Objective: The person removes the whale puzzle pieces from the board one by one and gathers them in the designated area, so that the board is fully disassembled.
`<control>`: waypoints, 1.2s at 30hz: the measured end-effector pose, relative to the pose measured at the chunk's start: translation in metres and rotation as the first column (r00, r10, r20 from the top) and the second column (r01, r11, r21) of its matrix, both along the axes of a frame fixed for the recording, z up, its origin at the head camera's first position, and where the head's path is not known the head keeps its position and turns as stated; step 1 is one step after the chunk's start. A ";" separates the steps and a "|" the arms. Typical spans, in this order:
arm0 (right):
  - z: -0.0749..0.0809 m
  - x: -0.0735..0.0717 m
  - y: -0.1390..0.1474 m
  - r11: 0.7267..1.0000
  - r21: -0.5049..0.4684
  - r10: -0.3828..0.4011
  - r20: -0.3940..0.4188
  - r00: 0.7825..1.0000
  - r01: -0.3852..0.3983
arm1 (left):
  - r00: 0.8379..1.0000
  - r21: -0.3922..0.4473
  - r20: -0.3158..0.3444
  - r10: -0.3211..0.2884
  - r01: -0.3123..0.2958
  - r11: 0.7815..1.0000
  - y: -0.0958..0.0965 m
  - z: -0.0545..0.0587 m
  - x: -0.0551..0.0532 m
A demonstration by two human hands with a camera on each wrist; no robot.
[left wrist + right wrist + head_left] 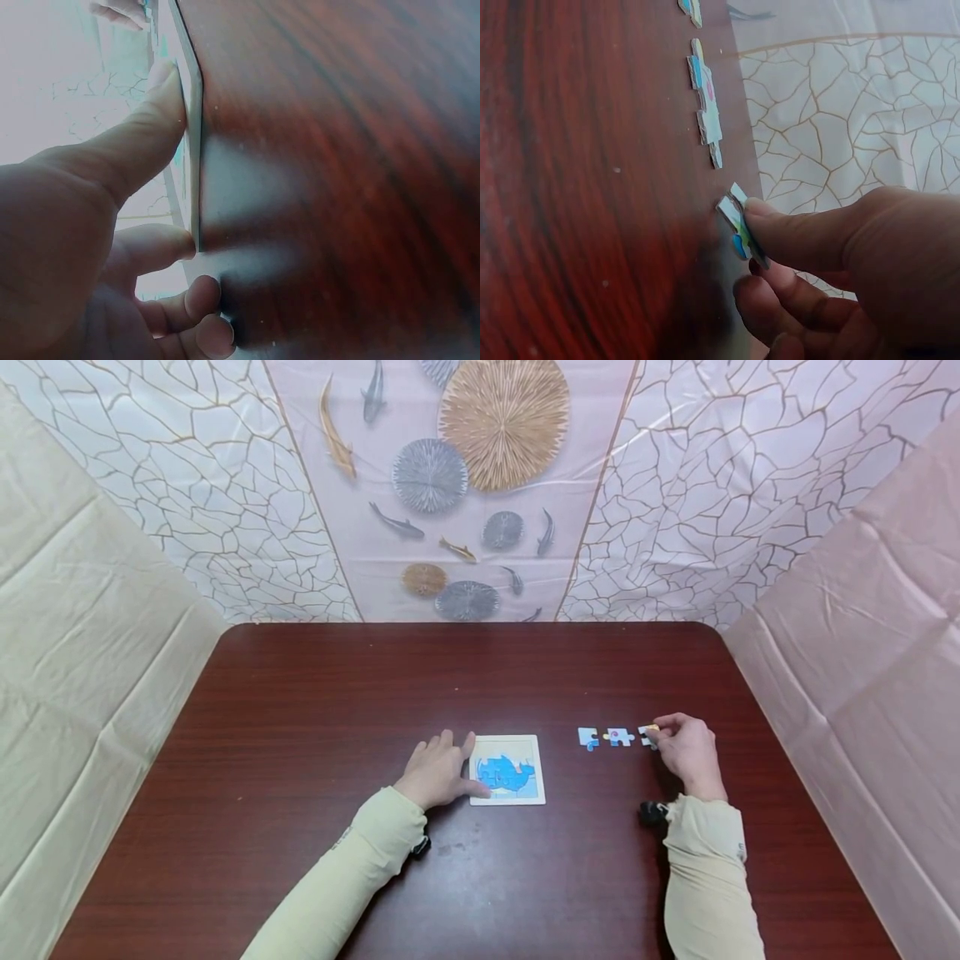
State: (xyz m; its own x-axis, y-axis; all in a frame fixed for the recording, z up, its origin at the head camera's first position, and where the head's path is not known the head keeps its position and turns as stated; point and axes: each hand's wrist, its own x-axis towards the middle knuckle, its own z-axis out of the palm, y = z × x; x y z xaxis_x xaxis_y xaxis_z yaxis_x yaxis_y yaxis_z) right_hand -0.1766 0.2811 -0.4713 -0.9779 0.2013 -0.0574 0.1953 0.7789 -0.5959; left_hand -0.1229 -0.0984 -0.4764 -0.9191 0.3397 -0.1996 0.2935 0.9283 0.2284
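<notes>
A square puzzle tray (542,793) with a pale rim lies on the table, a blue whale picture made of joined pieces inside it. My left hand (438,770) is at its left side; the straight thumb (154,112) rests over the tray's edge and the forefinger touches near a corner. The other fingers of that hand rest by the tabletop. To the right, my right hand (688,750) pinches a jigsaw piece (739,221) between thumb and fingers, tilted close over the table. Two more pieces, one with a pink mark (619,737) and one blue-and-white (587,737), lie left of it in a row.
The dark red-brown wooden table (300,693) has rounded far corners. Patterned cloth (502,527) with fish and round motifs hangs behind it. Pale cloth walls (862,652) stand along both sides.
</notes>
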 end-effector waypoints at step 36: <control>-0.001 0.000 0.000 0.998 0.055 -0.031 0.076 0.997 0.027 | 1.000 -0.009 0.007 -0.002 0.002 1.000 0.000 0.002 0.001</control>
